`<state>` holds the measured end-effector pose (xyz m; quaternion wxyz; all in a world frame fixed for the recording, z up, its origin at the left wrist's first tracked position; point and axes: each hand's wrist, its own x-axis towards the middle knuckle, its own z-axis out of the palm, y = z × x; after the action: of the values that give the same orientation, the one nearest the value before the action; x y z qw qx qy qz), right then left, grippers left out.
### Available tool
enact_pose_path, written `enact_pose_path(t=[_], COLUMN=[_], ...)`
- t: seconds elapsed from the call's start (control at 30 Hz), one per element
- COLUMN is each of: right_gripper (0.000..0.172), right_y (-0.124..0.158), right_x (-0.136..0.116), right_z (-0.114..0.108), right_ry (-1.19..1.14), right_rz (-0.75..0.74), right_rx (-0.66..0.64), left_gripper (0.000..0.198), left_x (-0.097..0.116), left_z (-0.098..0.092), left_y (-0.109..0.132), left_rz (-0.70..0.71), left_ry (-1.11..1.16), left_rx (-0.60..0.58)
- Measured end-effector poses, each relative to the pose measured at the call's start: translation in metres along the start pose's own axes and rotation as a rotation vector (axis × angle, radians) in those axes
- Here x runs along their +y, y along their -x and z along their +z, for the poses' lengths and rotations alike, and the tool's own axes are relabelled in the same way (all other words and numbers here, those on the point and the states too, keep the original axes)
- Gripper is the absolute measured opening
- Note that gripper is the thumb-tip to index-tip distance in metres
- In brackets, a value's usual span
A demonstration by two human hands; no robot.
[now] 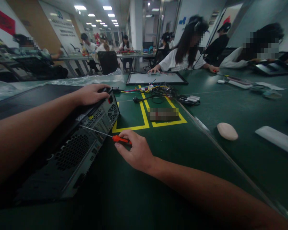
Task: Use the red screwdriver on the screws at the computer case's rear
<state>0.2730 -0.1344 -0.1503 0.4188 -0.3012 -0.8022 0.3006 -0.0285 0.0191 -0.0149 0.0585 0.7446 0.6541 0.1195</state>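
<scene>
A black desktop computer case (69,153) lies on its side on the green table (158,179), its rear panel with fan grille facing right. My left hand (91,94) rests closed over the case's far top corner. My right hand (135,151) is shut on a screwdriver (120,139) with an orange-red handle. The thin metal shaft points left, and its tip meets the rear panel near the upper edge.
Yellow tape outlines (144,118) mark the table beyond the case. A tangle of coloured cables (158,91) and a flat framed panel (156,78) lie farther back. A pale oval object (227,131) and a white bar (277,140) sit at right. Other people work at surrounding tables.
</scene>
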Motion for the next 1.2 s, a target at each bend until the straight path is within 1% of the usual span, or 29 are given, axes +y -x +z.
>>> enact_pose_path(t=[0.23,0.4,0.57,0.7,1.07,1.2], right_gripper=[0.021,0.023,0.024,0.025,0.025,0.026], right_y=[-0.001,0.000,-0.001,-0.001,-0.001,0.000], right_x=[-0.001,-0.001,-0.001,-0.002,-0.002,-0.005], right_z=[-0.001,0.000,0.000,-0.001,0.000,-0.002], right_ry=[0.014,0.025,0.018,0.017,0.016,0.014], right_rz=[0.007,0.009,0.009,0.014,0.032,0.039], right_rx=[-0.005,-0.008,-0.006,-0.009,0.003,0.013], left_gripper=[0.093,0.090,0.088,0.089,0.089,0.093], left_x=[-0.005,-0.011,-0.014,-0.015,-0.013,-0.011], left_z=[0.004,0.006,0.007,0.007,0.008,0.008], left_y=[-0.002,-0.006,-0.007,-0.007,-0.007,-0.006], left_rz=[0.003,0.036,0.035,0.041,0.032,0.017], left_ry=[-0.003,0.013,0.015,0.019,0.008,0.001], left_rx=[0.030,0.039,0.048,0.035,0.062,0.055])
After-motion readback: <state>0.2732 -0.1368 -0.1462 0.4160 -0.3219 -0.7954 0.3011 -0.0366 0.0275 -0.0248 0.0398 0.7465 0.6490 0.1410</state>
